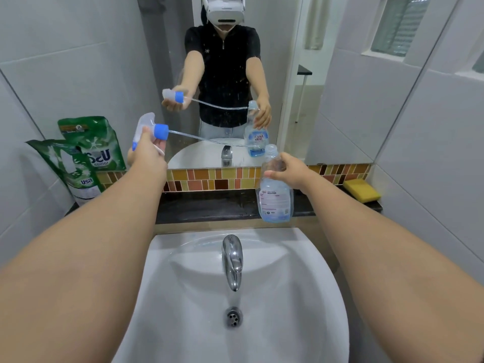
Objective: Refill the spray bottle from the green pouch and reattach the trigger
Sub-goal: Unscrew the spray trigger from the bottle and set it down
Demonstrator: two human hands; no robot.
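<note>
In the head view, the left hand (148,150) is closed around the trigger head (146,129), held up and to the left over the ledge, while the right hand (289,171) is wrapped round the upper shoulder of the spray bottle (275,197), which stands on the dark ledge (209,208) behind the sink (301,297), just right of the tap (232,260). The trigger's thin dip tube (209,139) runs from its blue collar toward the bottle's open neck; whether its tip is inside the neck I cannot tell. The bottle is clear plastic with a printed label and a shallow band of blue liquid at the bottom, so it is probably light, thin-walled and easy to tip or dent; a firm hold low on the shoulder, as now, should steady it for pouring. The trigger is best held by the collar, since the tube looks limp and springy. The green pouch (70,169) leans against the wall at the ledge's left end, well apart from the bottle; it looks soft and floppy, likely needing support underneath.
</note>
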